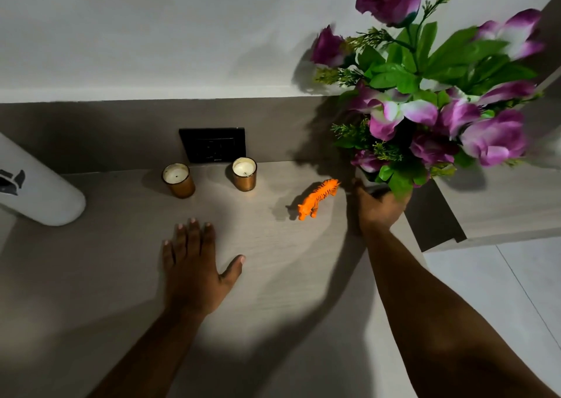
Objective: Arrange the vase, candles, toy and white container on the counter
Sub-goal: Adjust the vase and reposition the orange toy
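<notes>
My right hand (379, 208) grips the vase (368, 176) at the counter's right end; purple flowers and green leaves (425, 94) hide most of the vase. An orange toy tiger (317, 198) stands just left of that hand. Two candles in gold-brown glass cups stand near the back wall, the left candle (178, 180) and the right candle (244, 174), a little apart. The white container (39, 191) with a dark mark stands at the far left, partly cut off. My left hand (194, 264) lies flat on the counter (273, 276) with fingers spread, holding nothing.
A black wall socket plate (212, 144) sits on the backsplash behind the candles. To the right of the counter, a lower wooden ledge (501, 206) and pale floor tiles (501, 276) show past the counter's edge.
</notes>
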Demonstrator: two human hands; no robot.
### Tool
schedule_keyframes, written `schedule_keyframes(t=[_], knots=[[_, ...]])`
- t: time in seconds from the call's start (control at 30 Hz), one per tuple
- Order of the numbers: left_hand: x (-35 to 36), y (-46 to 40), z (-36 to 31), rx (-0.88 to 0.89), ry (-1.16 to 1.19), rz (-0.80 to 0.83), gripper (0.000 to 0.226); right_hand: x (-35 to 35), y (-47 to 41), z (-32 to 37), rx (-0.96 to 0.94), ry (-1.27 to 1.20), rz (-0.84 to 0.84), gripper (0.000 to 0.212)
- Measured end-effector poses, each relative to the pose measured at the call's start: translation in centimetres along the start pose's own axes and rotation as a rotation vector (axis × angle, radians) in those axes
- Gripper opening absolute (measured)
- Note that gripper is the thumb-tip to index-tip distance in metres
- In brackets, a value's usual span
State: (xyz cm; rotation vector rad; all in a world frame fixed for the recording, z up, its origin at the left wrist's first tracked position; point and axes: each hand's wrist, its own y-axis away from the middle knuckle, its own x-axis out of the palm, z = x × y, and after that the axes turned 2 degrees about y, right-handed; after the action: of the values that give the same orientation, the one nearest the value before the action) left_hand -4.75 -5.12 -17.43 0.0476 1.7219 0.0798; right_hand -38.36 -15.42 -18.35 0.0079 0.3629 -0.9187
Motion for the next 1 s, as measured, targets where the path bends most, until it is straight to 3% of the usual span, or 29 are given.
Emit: schedule_keyframes(t=[0.3,0.53,0.63,0.73,1.0], knots=[[0.2,0.1,0.3,0.009,0.002,0.007,0.096,-2.1,3.1,1.6,0.066,0.117,0.156,0.104],[-0.2,0.3,0.2,0.007,0.019,0.015,0.097,-1.1,10.7,4.3,0.17,0.093,0.287,0.031],[0.0,0.3,0.3,0.009,0.02,0.007,0.096,1.3,10.5,6.3,0.278,0.173,0.389,0.049],[0.3,0.2,0.4,0.009,0.021,-0.004,0.096,2.9,9.8,6.9,0.37,0.166,0.375,0.047],[0.5,0.1,0.5,0.012,0.033,-0.034,0.099,4.0,9.0,7.8,0.368,0.19,0.473,0.042]])
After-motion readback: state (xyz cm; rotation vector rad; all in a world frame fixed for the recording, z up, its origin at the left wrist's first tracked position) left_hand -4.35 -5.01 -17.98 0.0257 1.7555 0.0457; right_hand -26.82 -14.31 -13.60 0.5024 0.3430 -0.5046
